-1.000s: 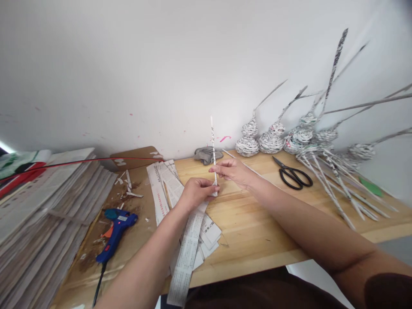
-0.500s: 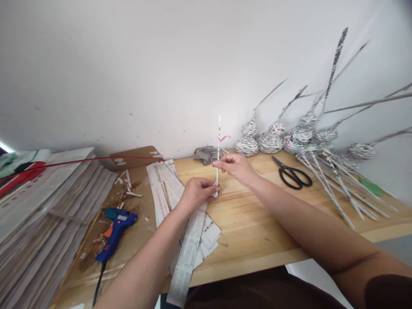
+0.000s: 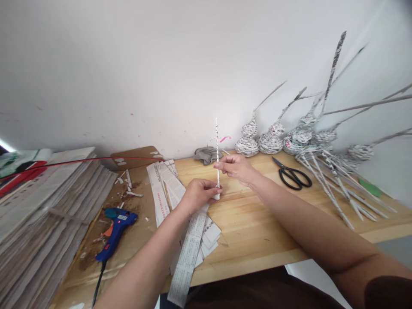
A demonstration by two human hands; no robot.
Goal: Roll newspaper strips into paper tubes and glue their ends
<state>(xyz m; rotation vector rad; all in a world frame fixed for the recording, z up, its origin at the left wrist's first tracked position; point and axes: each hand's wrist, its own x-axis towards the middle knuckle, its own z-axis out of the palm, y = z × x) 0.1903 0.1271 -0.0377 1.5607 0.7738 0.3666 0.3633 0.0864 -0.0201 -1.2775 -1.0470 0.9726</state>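
A thin rolled paper stick (image 3: 217,141) stands nearly upright between my hands. My right hand (image 3: 234,168) pinches it partway up. Lower down, my left hand (image 3: 202,194) is closed on the lower end of the roll, where a flat printed newspaper strip (image 3: 187,257) joins it and runs down past the table's front edge. Beneath the strip and my left wrist lie more cut paper strips (image 3: 210,234), partly hidden by my forearm.
A blue glue gun (image 3: 116,234) and a tall newspaper stack (image 3: 41,223) are at the left. Black scissors (image 3: 294,174), woven paper gourd shapes (image 3: 247,139) and loose paper sticks (image 3: 337,184) occupy the right. A grey cloth (image 3: 205,155) lies by the wall.
The paper stick's top has shifted slightly left and down. Both hands have moved slightly, still pinching the roll and strip.
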